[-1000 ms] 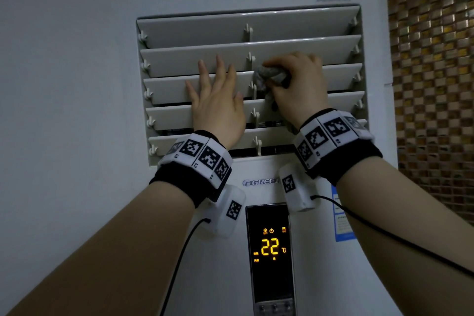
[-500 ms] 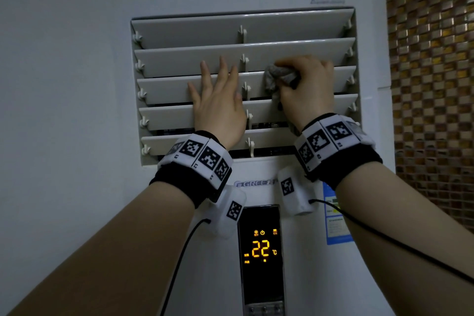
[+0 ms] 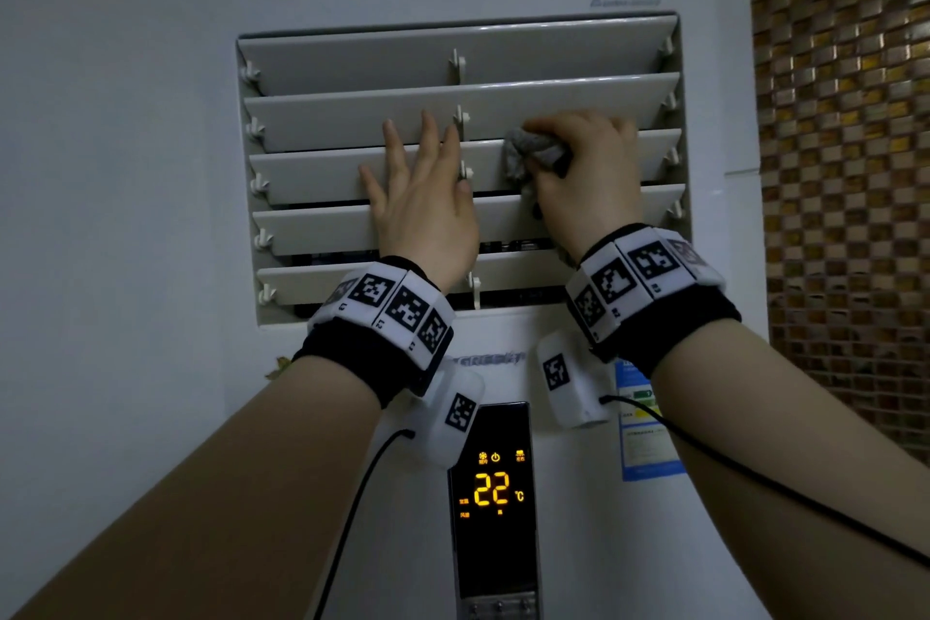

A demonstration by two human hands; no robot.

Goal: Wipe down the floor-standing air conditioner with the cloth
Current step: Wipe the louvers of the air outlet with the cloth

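We face the upper front of a white floor-standing air conditioner (image 3: 714,91), whose outlet holds five pale grey plastic louvre slats (image 3: 352,66) stacked one above the other.

Our right hand (image 3: 589,186) is curled tightly round a small grey crumpled cloth (image 3: 528,151). It presses the cloth against the third slat from the top, just right of the centre pegs. A bit of the cloth hangs below the fist towards the fourth slat.

Our left hand (image 3: 425,212) lies flat on the louvres just left of the cloth, fingers straight and slightly spread. The palm covers the fourth slat and the fingertips reach the lower edge of the second. It holds nothing.

Both wrists wear black wristbands (image 3: 387,312) ringed with white blocks bearing black square markers. A thin black cable (image 3: 352,509) runs down from a white marked box under each wrist.

Below the outlet sits a tall black control panel (image 3: 495,564) showing "22 °C" in orange digits. A blue label (image 3: 646,448) is stuck beside it, partly hidden by the right forearm. To the right of the unit stands a brown-and-gold mosaic tile wall (image 3: 845,166).
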